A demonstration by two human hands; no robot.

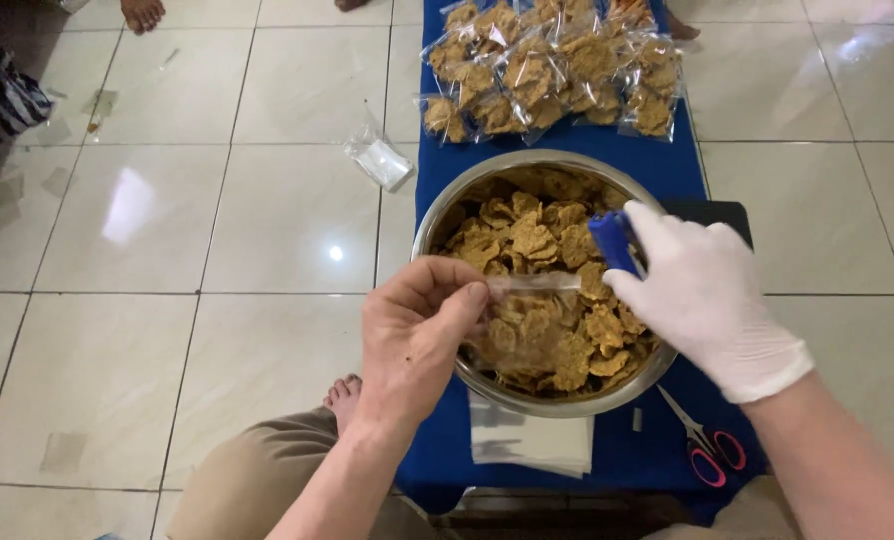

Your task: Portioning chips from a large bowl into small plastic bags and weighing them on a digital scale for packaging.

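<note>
Our left hand point(412, 340) pinches clear bag point(527, 320), long axis left-right, over bowl point(437, 215); gloved right hand point(707, 295) grips blue stapler point(615, 240). Scissors point(702, 445) near right, filled bags point(557, 70) far.

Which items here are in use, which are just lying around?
In use: left hand pinching clear bag; gloved right hand holding blue stapler; steel bowl of chips; filled bags.

Lying about: scissors, empty-bag stack, loose plastic packet.
</note>
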